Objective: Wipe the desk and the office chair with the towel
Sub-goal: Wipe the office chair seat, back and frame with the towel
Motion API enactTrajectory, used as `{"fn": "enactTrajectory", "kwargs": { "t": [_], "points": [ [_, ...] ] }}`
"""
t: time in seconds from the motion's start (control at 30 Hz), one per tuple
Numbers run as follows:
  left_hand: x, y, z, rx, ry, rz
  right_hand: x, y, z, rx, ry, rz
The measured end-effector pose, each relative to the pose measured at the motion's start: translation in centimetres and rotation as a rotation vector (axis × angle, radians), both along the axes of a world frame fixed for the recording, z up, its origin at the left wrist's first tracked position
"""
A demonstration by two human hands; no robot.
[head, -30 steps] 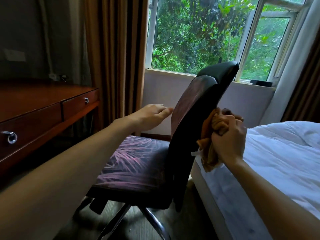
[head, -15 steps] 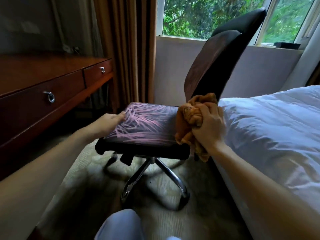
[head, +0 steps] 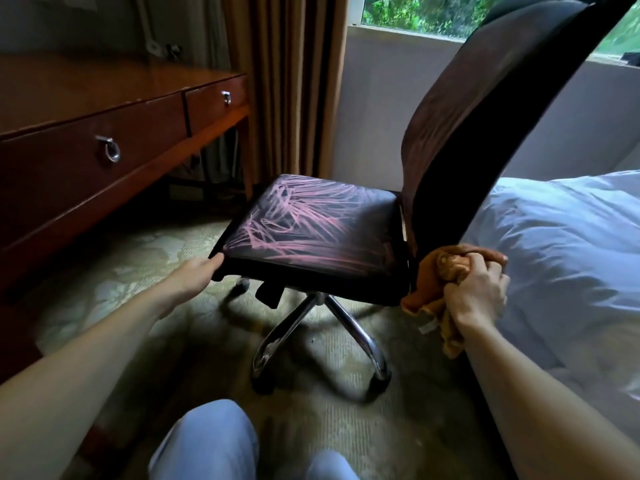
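Nearest, at six o'clock, the knees [head: 207, 441] are bent low before the office chair [head: 311, 233]. At three o'clock the right hand [head: 476, 297] has its fingers [head: 481, 268] closed tight round the bunched orange towel [head: 440, 271], pressed at the foot of the backrest beside the bed [head: 561, 244]. At nine o'clock the left hand [head: 194, 275] pinches the seat's front corner, fingers narrow. Keep that brace firm so the chair cannot swivel. Spread the towel flatter and wipe along the lower back edge, which is probably dusty, though shadow hides it. The desk [head: 104, 109] stands at ten o'clock.
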State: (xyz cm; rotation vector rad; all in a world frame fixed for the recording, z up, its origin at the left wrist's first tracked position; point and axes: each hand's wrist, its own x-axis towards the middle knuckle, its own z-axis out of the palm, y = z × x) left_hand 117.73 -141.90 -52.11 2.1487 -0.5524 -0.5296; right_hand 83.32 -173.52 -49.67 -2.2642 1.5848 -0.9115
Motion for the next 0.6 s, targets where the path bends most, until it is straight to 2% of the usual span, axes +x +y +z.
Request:
{"fn": "enactTrajectory", "kwargs": {
  "t": [0.17, 0.27, 0.47, 0.6],
  "points": [
    [1.1, -3.7, 0.0, -0.055, 0.047, 0.025, 0.4, -0.2, -0.7, -0.046, -0.014, 0.022],
    [1.0, -6.1, -0.7, -0.076, 0.062, 0.082, 0.9, 1.4, -2.3, -0.110, -0.061, 0.140],
    [2.7, -8.2, -3.1, -0.003, 0.044, 0.313, 3.3, 2.4, -3.9, -0.120, -0.210, 0.167],
    [4.3, -8.7, -3.9, 0.038, 0.070, 0.359, 3.8, 1.7, -4.9, -0.131, -0.230, 0.203]
  ]
}}
